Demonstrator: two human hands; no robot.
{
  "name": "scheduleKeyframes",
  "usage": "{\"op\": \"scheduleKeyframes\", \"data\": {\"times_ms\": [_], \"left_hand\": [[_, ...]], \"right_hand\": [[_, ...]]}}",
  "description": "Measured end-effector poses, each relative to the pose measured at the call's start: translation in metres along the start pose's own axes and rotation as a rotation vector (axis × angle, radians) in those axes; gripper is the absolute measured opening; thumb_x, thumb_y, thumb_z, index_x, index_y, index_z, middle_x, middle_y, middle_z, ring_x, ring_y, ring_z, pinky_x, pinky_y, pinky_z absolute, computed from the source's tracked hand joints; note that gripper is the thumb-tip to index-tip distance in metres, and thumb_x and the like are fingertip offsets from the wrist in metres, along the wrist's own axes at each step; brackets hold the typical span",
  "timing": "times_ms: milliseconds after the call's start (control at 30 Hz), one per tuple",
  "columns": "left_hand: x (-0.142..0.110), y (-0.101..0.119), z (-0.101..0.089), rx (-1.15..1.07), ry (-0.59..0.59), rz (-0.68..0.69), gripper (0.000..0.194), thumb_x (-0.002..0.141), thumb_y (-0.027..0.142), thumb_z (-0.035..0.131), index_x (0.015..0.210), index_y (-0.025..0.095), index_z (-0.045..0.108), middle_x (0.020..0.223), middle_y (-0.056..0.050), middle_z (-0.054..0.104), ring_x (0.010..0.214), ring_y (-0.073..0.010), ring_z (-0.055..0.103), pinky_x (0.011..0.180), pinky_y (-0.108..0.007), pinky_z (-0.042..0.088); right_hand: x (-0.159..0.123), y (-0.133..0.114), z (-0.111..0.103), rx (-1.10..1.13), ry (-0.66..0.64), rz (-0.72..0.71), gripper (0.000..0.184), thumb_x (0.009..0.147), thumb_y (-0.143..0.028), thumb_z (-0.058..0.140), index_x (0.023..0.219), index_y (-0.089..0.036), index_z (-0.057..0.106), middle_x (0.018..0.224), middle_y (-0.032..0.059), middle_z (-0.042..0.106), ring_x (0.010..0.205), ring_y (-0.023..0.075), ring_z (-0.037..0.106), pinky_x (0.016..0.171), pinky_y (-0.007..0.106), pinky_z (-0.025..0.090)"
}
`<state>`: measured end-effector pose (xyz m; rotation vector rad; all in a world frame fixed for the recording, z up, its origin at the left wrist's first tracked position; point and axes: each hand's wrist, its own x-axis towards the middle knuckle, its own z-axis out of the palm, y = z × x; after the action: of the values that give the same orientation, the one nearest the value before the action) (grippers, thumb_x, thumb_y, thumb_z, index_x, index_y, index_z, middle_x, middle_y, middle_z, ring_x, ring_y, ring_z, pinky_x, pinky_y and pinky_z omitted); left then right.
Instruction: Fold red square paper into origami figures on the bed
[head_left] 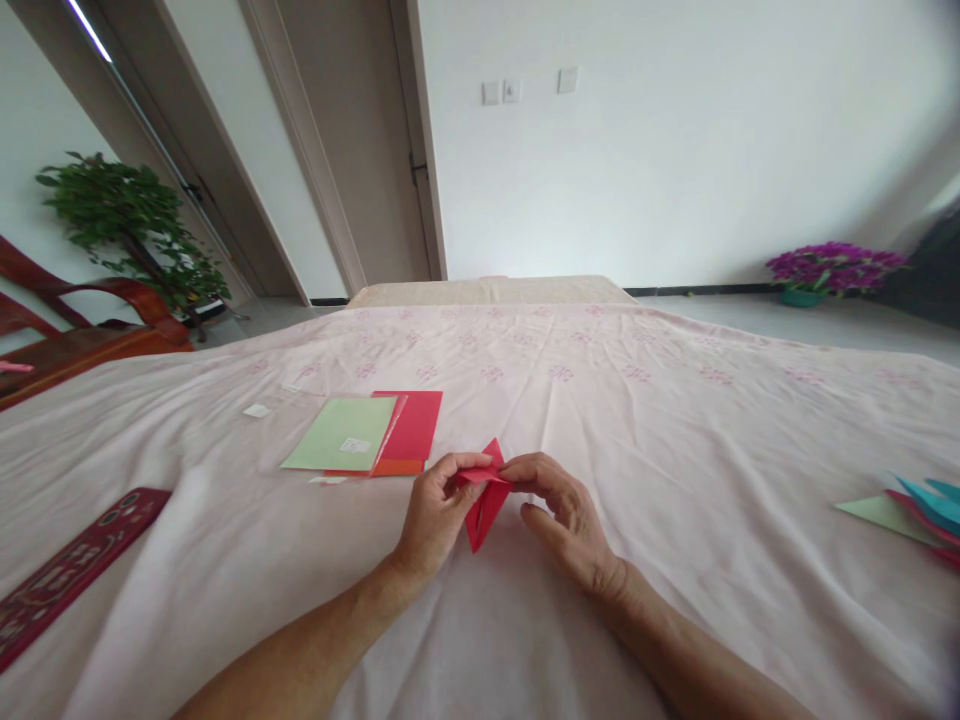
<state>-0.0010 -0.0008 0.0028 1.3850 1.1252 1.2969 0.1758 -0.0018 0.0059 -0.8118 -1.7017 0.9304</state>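
Note:
A small piece of red folded paper (489, 512), diamond-shaped with pointed ends and a raised flap across its middle, is between my two hands. My left hand (439, 505) pinches its left side, the fingers on top and the thumb by the flap. Curled at the right side, my right hand (566, 520) has its fingertips on the end of the flap. The right thumb sits lower, a little apart from the paper. Fingers hide parts of the folds.
Left of my hands lie a green paper pack (341, 430) and red sheets (420, 425). A dark red phone-like object (71, 570) rests at far left. Folded coloured paper pieces (911, 515) lie at the right edge. A wrinkled pink cloth (675, 430) covers the surface.

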Motion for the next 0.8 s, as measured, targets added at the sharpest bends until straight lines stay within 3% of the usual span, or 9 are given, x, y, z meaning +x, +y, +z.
{"op": "scheduleKeyframes", "data": {"times_ms": [133,267,467,633,800], "left_hand": [[0.000,-0.004,-0.001,0.120,0.059,0.067,0.018,0.082,0.025,0.066,0.098,0.020,0.072,0.100,-0.006,0.072,0.095,-0.0214,0.066,0.085,-0.028,0.049],[0.000,-0.007,0.000,0.188,0.072,0.108,0.016,0.081,0.026,0.068,0.095,0.020,0.073,0.096,-0.006,0.074,0.092,-0.0211,0.067,0.084,-0.028,0.050],[-0.001,-0.007,0.000,0.255,0.083,0.218,0.019,0.084,0.030,0.066,0.098,0.020,0.072,0.098,-0.006,0.074,0.093,-0.0199,0.068,0.087,-0.029,0.051],[-0.002,-0.006,0.000,0.268,0.093,0.284,0.023,0.085,0.029,0.066,0.105,0.020,0.070,0.103,-0.007,0.074,0.096,-0.0191,0.068,0.091,-0.030,0.051],[-0.003,-0.008,0.001,0.212,0.157,0.287,0.019,0.082,0.027,0.069,0.099,0.019,0.068,0.102,-0.006,0.073,0.091,-0.0174,0.069,0.087,-0.028,0.053]], "right_hand": [[0.002,0.001,0.006,0.043,0.023,0.104,0.016,0.083,-0.024,0.060,0.098,-0.022,0.066,0.100,0.0058,0.062,0.093,0.0196,0.062,0.082,0.033,0.054],[0.004,0.010,0.014,0.011,0.126,0.154,0.017,0.084,-0.037,0.064,0.085,-0.021,0.068,0.095,0.0063,0.060,0.086,0.0180,0.061,0.071,0.029,0.054],[0.003,0.017,0.020,0.100,0.245,0.196,0.019,0.079,-0.040,0.069,0.078,-0.022,0.070,0.098,0.0058,0.058,0.083,0.0166,0.059,0.065,0.026,0.052],[0.002,0.017,0.020,0.165,0.242,0.153,0.020,0.079,-0.043,0.068,0.089,-0.028,0.076,0.102,0.0068,0.059,0.090,0.0190,0.061,0.067,0.028,0.053],[0.002,0.021,0.019,0.197,0.238,0.149,0.016,0.080,-0.040,0.069,0.089,-0.030,0.077,0.103,0.0069,0.061,0.095,0.0204,0.061,0.074,0.030,0.052]]}}
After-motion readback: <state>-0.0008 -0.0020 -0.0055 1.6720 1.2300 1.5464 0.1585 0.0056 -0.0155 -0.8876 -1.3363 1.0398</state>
